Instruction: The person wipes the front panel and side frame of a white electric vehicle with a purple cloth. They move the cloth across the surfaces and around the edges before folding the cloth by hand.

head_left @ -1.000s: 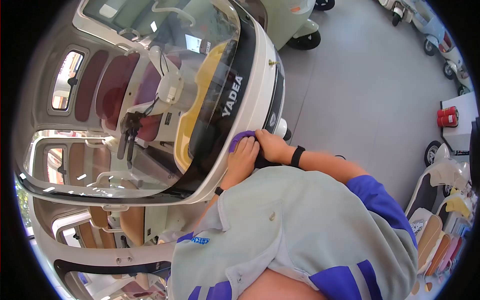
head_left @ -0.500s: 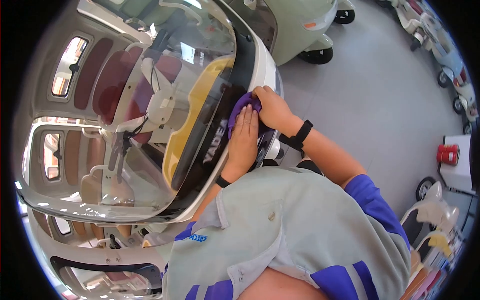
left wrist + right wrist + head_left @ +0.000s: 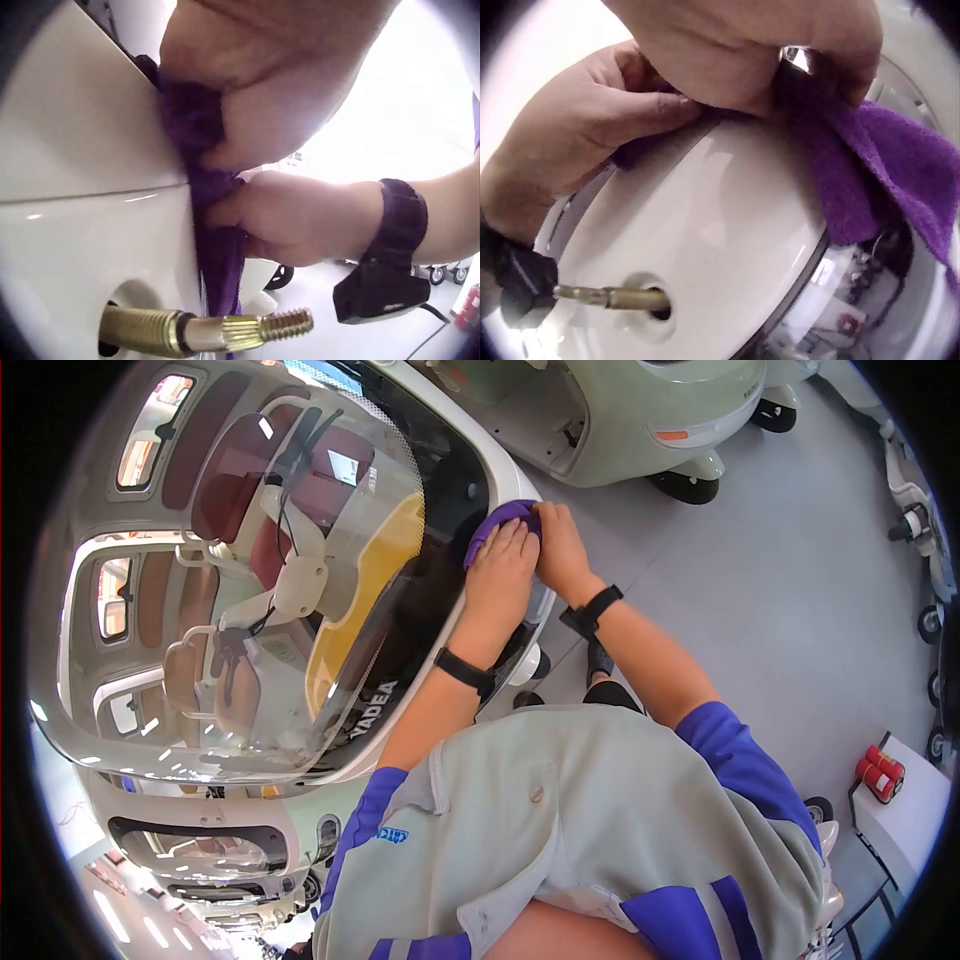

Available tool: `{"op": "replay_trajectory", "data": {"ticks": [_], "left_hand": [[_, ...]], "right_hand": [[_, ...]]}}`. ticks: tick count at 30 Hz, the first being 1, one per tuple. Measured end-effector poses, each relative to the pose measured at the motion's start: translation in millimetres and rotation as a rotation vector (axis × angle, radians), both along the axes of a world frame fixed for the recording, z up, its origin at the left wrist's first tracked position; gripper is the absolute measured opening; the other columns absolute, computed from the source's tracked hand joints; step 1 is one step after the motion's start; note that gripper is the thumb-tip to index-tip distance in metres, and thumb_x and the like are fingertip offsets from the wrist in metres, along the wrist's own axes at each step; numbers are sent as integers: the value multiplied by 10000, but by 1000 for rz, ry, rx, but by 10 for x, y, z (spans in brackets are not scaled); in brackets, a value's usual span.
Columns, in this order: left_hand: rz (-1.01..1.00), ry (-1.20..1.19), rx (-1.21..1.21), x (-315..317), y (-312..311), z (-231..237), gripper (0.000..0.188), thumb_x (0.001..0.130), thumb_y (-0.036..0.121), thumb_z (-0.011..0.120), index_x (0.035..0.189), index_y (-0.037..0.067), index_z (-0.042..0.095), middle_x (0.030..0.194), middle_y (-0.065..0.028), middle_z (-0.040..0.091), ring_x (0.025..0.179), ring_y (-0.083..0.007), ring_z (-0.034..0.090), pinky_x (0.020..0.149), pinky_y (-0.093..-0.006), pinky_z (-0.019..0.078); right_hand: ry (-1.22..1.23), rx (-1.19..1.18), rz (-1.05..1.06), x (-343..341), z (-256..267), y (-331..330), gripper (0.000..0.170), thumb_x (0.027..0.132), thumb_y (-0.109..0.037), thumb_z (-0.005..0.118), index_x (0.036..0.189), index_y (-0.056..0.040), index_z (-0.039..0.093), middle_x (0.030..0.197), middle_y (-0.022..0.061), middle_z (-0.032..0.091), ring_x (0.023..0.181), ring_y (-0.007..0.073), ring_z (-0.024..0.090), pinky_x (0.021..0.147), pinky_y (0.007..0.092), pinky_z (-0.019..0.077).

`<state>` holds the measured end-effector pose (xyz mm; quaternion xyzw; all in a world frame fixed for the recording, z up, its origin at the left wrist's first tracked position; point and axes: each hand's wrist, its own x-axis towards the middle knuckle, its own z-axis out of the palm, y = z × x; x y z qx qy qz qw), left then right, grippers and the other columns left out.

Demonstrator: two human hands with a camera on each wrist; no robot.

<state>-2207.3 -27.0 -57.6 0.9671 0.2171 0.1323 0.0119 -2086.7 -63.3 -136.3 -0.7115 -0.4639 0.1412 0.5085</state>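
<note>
A purple cloth (image 3: 508,513) lies against the front corner of a white vehicle (image 3: 513,478), just below its windshield. The left hand (image 3: 502,582) presses the cloth with fairly straight fingers laid over it. Right beside it, the right hand (image 3: 563,550) pinches the outer part of the cloth. In the right wrist view, a loose end of the cloth (image 3: 847,180) hangs from the right hand (image 3: 780,60) over the white panel (image 3: 705,210). The left hand's thumb (image 3: 667,112) rests along the panel's upper edge there.
A threaded brass-coloured bolt (image 3: 217,330) juts from a hole in the panel near the hands. Beyond the corner stands a pale green scooter-like vehicle (image 3: 680,410). Grey floor (image 3: 740,580) lies to the right, with red cylinders (image 3: 880,773) on a white stand.
Both hands and the cloth have moved along the vehicle's front edge, up in the head view toward the far corner. The view has shifted too, and the YADEA lettering now sits lower.
</note>
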Motion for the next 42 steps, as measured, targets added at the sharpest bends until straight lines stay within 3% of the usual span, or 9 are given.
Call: {"op": "replay_trajectory", "data": {"ticks": [6,15,18,24,29,34,37,40,42], "left_hand": [[-19,-32,-53,-207,-86,144,340,896,68,490,1203,-5,615,1274,-166,646,1272,-301,562,1111,-432,403],[-35,-88,57,-1260,-332,487,392,883,41,503,1261,7,604,1296,-144,640,1274,-287,562,1095,-433,417],[-60,-25,70,-1819,-500,461,379,896,88,509,1252,11,610,1297,-126,645,1273,-254,568,1085,-388,429],[-125,-16,-53,-2735,-867,120,389,895,89,512,1265,16,609,1301,-122,644,1262,-249,579,1050,-382,459],[-207,48,-131,-3133,-1078,-319,363,889,93,528,1236,50,625,1306,-100,646,1238,-223,601,971,-359,507],[-324,23,-3,-2883,-1015,-435,276,882,136,546,1129,42,626,1190,-88,673,1175,-200,625,885,-329,550],[-313,4,73,-2321,-899,-410,286,864,124,559,1124,26,627,1216,-110,660,1217,-236,596,961,-349,516],[-275,-66,94,-1758,-784,-589,192,853,127,565,1022,56,623,1146,-97,671,1214,-228,593,944,-348,524],[-272,-59,90,-1575,-765,-661,157,850,125,567,988,67,613,1118,-88,674,1197,-225,603,927,-348,530]], "right_hand": [[0,37,39,-91,39,-107,468,759,48,645,1204,-53,544,1105,227,536,1032,450,551,867,479,488],[-17,124,161,-851,845,-405,414,736,84,619,1130,-39,583,1088,224,536,1013,444,557,873,432,489],[13,119,177,-1395,771,-638,433,729,81,634,1137,-46,566,1109,218,506,1040,440,535,890,437,478],[56,54,210,-2282,452,-1143,509,704,92,648,1180,-39,526,1169,223,466,1093,448,508,915,448,472],[4,-48,151,-2740,-168,-1496,636,655,92,668,1248,-16,462,1186,248,441,1102,480,490,942,474,465],[-35,-75,-2,-2692,-432,-1477,532,725,75,632,1226,-27,484,1149,250,467,1078,473,506,934,458,468],[-192,-51,-116,-2199,-489,-1286,487,771,31,641,1234,-39,508,1133,242,512,1073,456,525,919,448,474],[-238,-120,-217,-1675,-500,-1110,552,777,-80,735,1279,-55,508,1120,255,559,1062,432,539,913,442,469],[-183,-191,-190,-1514,-590,-1096,518,794,-34,695,1279,-49,512,1139,268,546,1070,447,543,920,443,477]]}}
